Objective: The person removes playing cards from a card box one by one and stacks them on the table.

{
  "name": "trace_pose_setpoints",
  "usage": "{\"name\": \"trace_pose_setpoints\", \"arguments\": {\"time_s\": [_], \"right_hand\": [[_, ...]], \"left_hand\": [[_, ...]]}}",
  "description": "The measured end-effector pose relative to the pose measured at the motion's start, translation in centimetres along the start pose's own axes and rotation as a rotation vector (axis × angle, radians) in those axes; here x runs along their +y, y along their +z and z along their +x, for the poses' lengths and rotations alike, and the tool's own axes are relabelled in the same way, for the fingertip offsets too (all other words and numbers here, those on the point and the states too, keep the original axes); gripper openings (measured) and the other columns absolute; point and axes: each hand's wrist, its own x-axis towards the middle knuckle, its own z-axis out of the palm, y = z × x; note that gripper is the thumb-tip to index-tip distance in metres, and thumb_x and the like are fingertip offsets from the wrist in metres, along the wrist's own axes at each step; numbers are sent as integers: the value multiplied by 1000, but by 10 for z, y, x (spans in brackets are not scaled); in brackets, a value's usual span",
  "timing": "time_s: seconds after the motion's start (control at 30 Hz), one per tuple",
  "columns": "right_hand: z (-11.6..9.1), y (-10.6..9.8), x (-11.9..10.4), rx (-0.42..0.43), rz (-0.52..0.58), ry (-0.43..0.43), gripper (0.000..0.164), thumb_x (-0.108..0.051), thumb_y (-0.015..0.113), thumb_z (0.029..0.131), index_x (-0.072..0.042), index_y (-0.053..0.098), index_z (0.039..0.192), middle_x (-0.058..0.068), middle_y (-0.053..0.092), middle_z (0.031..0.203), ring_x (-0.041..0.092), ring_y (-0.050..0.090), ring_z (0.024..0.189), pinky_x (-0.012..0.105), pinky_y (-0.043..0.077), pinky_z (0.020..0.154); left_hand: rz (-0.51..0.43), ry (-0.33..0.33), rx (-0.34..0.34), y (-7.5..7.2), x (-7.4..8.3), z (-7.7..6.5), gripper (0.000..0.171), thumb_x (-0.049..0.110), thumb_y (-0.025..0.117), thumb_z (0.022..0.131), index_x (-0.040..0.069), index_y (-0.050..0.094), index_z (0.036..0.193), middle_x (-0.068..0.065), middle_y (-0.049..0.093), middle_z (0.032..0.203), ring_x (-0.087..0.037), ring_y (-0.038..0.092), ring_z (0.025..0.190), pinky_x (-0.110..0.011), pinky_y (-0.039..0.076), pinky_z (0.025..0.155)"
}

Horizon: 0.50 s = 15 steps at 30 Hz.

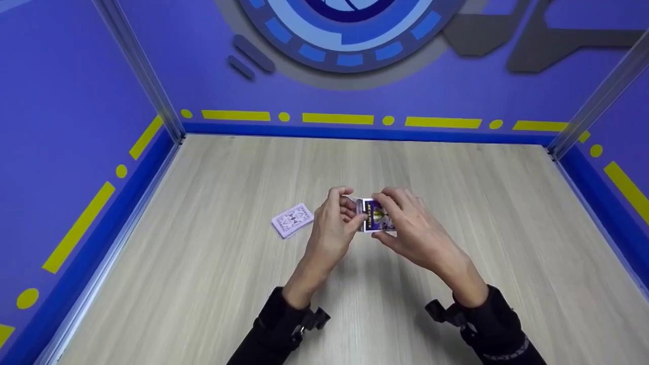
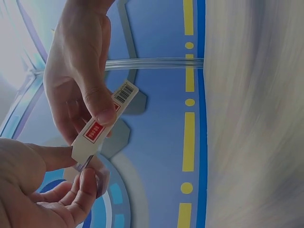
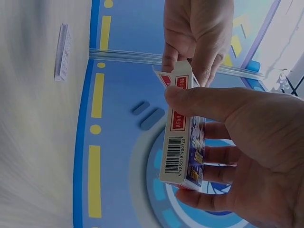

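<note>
Above the table, my right hand (image 1: 413, 223) grips a small playing-card box (image 1: 377, 217), its thumb along the narrow side and its fingers on the opposite side. The box has a dark picture face; the right wrist view shows its white side with a barcode (image 3: 174, 154) and red labels. A flap (image 3: 163, 77) stands out at the box's far end in that view. At this end, my left hand (image 1: 332, 218) pinches the box with its thumb at the edge, other fingers curled. To the left, a stack of playing cards (image 1: 293, 220) lies patterned back up.
The light wood-grain table (image 1: 218, 284) reaches back to a blue panel wall (image 1: 334, 101) with yellow marks. Similar side panels (image 1: 61, 152) stand at left and right, joined by metal corner posts (image 1: 147, 76). Black wrist cameras (image 1: 317, 318) sit on both forearms.
</note>
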Motion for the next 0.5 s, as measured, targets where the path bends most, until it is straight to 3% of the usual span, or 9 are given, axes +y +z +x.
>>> {"name": "trace_pose_setpoints", "arguments": {"time_s": [0.27,0.5], "right_hand": [[1,4,2,2,-33,13,74,-14,95,74,-3,57,137,16,54,131,35,54,116,52,47,95],[1,8,6,-23,-31,39,73,-17,94,76,-4,57,138,17,54,132,36,54,119,53,47,97]], "left_hand": [[-39,-53,58,5,-1,-3,56,-7,78,87,0,52,136,-8,72,96,-17,72,85,-24,57,74],[-32,-76,45,3,-4,-1,53,-8,74,89,0,52,136,-7,72,95,-19,71,86,-28,58,73]]}}
